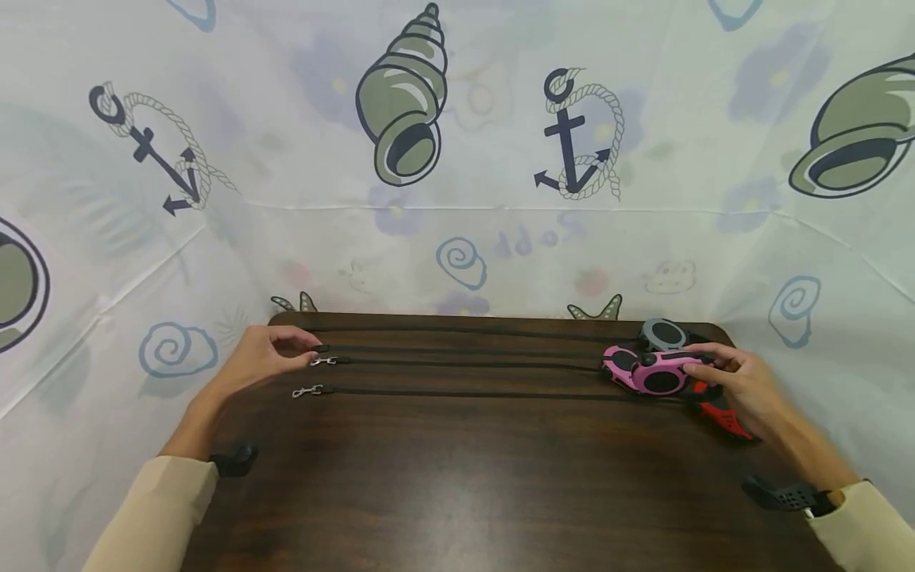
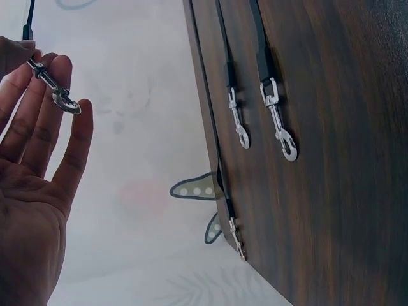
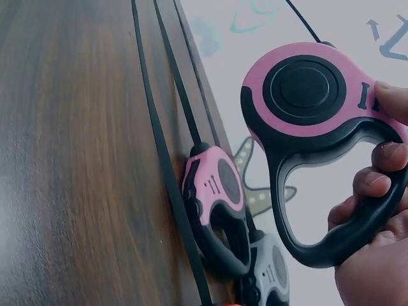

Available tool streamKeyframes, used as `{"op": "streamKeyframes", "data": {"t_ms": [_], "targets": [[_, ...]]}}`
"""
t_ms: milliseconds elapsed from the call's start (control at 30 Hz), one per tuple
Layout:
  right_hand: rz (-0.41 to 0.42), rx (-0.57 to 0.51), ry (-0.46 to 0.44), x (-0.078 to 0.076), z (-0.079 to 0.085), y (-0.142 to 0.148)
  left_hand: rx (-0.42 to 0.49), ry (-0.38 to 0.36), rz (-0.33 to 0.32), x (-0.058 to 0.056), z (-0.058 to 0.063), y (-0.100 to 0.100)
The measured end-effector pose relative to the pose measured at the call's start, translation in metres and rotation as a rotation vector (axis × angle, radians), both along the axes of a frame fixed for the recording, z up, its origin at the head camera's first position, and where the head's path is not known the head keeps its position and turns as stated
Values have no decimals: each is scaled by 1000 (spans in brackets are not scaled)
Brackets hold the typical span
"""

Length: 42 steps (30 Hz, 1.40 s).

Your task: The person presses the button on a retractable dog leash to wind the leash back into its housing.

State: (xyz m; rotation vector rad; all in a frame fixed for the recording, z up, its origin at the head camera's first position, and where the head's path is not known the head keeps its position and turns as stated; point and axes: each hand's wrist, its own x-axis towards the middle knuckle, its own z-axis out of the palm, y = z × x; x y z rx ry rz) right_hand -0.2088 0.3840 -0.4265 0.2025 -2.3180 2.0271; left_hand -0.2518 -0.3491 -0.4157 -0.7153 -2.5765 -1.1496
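A pink-and-black plastic leash handle (image 3: 299,89) is gripped by the right hand (image 1: 743,385) at frame right; its silver metal clip (image 2: 48,80) is pinched by the left hand (image 1: 268,357) at frame left, apparently so the black cord (image 3: 304,23) is held straight.

Cream sleeves (image 1: 146,516), black wrist cameras (image 1: 781,494), apparently strapped on

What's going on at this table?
A person is holding a pink retractable leash by its handle in the right hand, while the left hand pinches its cord beside the metal clip. The cord is drawn out between the hands. Another pink leash, a gray one and a red one lie on the table, cords pulled out, clips toward the person's left.
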Motion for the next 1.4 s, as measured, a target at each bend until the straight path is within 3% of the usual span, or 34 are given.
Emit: {"op": "streamKeyframes", "data": {"t_ms": [200, 467, 667, 867, 1100, 1400], "targets": [[8, 20, 2, 1, 3, -6, -26, 19, 0, -1, 0, 2], [7, 129, -12, 1, 11, -15, -53, 41, -7, -3, 2, 8], [80, 16, -4, 0, 12, -24, -49, 52, -35, -4, 5, 15], [84, 62, 40, -1, 15, -33, -57, 90, -51, -7, 5, 23], [130, -16, 43, -2, 17, -39, -53, 95, -71, -8, 6, 32], [157, -10, 34, -2, 18, -47, -55, 93, -94, -3, 12, 45]]}}
